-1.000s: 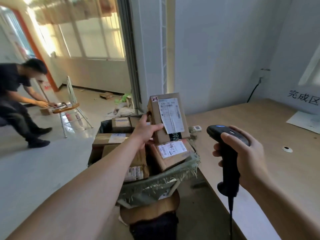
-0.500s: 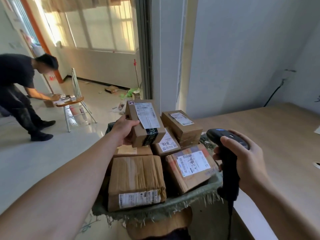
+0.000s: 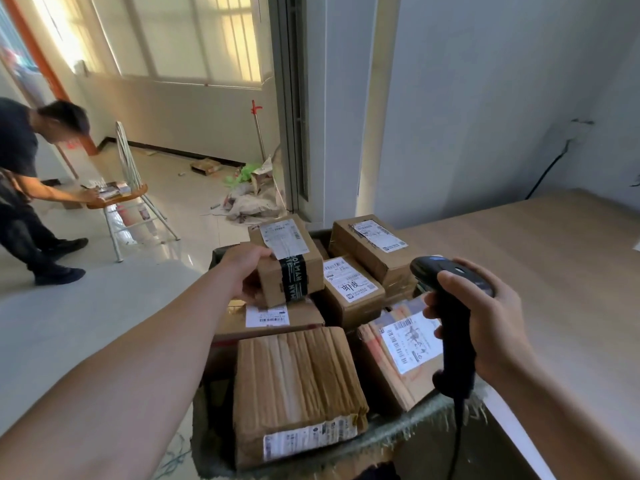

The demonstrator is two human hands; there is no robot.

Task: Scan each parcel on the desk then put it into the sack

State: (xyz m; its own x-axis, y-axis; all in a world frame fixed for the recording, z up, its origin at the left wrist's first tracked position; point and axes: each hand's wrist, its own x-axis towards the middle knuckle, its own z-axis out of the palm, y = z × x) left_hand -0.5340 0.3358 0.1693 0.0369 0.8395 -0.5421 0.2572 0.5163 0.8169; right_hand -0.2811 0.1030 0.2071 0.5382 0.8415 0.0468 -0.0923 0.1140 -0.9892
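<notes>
My left hand grips a small brown parcel with a white label and a black tape band, holding it on top of the pile inside the green woven sack. Several other cardboard parcels fill the sack, among them a large taped box at the front and a labelled box at the back. My right hand holds a black barcode scanner by its handle, over the sack's right edge beside the desk.
The wooden desk stretches to the right against a grey wall. On the left, across the tiled floor, a person bends over a chair. Rubbish and a flattened box lie by the door frame.
My left hand has lowered the taped parcel from upright in front of the scanner down onto the pile in the sack. The view has moved closer over the sack. The scanner hand stays roughly in place.
</notes>
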